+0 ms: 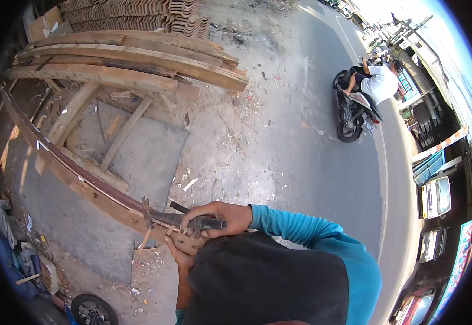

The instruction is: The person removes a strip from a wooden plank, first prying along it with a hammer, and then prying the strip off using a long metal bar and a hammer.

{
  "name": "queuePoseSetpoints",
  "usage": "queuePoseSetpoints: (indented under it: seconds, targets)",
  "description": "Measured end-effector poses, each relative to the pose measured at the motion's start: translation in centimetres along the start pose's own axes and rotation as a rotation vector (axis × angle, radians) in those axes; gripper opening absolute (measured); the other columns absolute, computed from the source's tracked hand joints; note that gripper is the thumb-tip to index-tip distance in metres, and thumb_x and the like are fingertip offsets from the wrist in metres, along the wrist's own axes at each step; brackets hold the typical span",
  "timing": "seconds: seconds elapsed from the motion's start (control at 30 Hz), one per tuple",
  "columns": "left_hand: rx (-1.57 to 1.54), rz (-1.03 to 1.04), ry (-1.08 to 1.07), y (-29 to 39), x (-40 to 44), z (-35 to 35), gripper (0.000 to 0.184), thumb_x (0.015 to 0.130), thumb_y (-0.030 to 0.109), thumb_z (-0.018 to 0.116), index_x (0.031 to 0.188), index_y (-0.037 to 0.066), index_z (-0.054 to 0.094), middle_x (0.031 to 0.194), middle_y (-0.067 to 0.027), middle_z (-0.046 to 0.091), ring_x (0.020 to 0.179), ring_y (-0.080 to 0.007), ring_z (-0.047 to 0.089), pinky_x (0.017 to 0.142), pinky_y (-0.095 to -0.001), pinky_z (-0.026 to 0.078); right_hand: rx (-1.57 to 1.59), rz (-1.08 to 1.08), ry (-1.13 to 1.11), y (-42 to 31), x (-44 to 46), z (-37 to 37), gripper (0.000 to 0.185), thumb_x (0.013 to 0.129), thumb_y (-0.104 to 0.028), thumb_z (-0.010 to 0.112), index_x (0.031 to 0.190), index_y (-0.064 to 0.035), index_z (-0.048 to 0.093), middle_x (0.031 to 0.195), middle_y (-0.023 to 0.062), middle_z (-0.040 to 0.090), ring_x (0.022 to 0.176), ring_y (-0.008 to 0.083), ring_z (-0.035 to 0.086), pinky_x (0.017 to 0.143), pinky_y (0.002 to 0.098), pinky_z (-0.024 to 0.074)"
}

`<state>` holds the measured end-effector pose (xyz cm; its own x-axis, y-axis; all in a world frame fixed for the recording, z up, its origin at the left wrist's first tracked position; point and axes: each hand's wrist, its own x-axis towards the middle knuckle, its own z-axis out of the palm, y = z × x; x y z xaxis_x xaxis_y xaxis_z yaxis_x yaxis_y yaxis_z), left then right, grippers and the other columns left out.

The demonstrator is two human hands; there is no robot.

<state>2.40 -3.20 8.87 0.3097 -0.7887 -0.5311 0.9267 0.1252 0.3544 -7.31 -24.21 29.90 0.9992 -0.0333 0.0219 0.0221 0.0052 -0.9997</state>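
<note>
My right hand (222,215), in a blue sleeve, is wrapped around the dark handle of a hammer (165,218). The hammer's head lies over the edge of a long wooden plank (106,200), close to its near end. Along the plank's upper edge runs a dark reddish strip (98,186). My left hand (180,255) grips the plank at that near end, just below the hammer; some of its fingers are hidden. A short black rod (179,207) sticks out beside my right hand.
Wooden beams (138,67) rest on a timber frame (122,135), with stacked roof tiles (133,16) behind. A grey sheet (154,146) covers part of the littered ground. Low on the left is a wheel (92,310). A person on a motorcycle (352,114) is on the road to the right.
</note>
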Motion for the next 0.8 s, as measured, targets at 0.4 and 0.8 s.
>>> queuePoseSetpoints:
  seconds: [0.4, 0.8]
  targets:
    - [-0.030, 0.013, -0.042, -2.3, 1.2, -3.0, 0.056, 0.098, 0.055, 0.052, 0.127, 0.007, 0.055, 0.115, -0.0127, 0.063, 0.105, -0.0286, 0.064, 0.090, -0.0463, 0.054, 0.305, 0.082, 0.166, -5.9, 0.3, 1.7, 0.048, 0.096, -0.019, 0.050, 0.138, 0.0053, 0.053, 0.126, 0.0133, 0.063, 0.113, 0.0178, 0.059, 0.103, 0.0291, 0.0432]
    - [-0.083, 0.065, -0.023, -1.1, 0.1, -1.3, 0.047, 0.100, 0.048, 0.052, 0.121, 0.006, 0.056, 0.103, -0.0100, 0.065, 0.097, -0.0236, 0.065, 0.085, -0.0417, 0.056, -0.059, 0.396, 0.677, 4.0, -1.6, -0.8, 0.052, 0.092, -0.006, 0.063, 0.142, -0.0048, 0.049, 0.093, 0.0077, 0.065, 0.068, 0.0106, 0.058, 0.052, 0.0241, 0.0461]
